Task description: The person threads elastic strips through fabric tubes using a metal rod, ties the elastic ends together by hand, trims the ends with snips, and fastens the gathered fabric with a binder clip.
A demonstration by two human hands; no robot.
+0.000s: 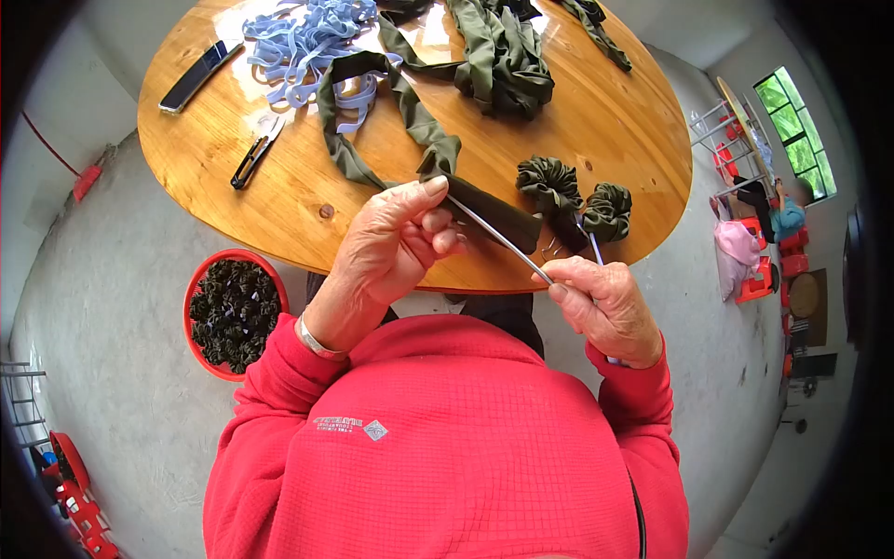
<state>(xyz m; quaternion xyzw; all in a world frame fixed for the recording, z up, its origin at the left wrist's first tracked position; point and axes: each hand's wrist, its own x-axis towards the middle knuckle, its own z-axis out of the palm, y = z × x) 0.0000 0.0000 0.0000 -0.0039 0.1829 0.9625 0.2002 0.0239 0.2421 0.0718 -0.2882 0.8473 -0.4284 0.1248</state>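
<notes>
My left hand (396, 238) pinches a long dark green fabric strip (372, 70) between thumb and finger, close to the tip of a thin metal rod (498, 239). My right hand (605, 307) is closed around the rod's other end. A narrow pale bluish piece (595, 246) sticks up beside the right fingers; whether they hold it is unclear. The strip's loose end hangs behind the rod at the table's near edge. Two gathered green scrunchies (549, 182) lie just beyond my right hand.
The round wooden table (279, 210) holds blue elastic bands (307, 42), green fabric (503, 61), a box cutter (256, 154) and a phone (198, 76). A red basin (196, 340) of dark scrunchies stands on the floor at left. Another person (787, 219) sits far right.
</notes>
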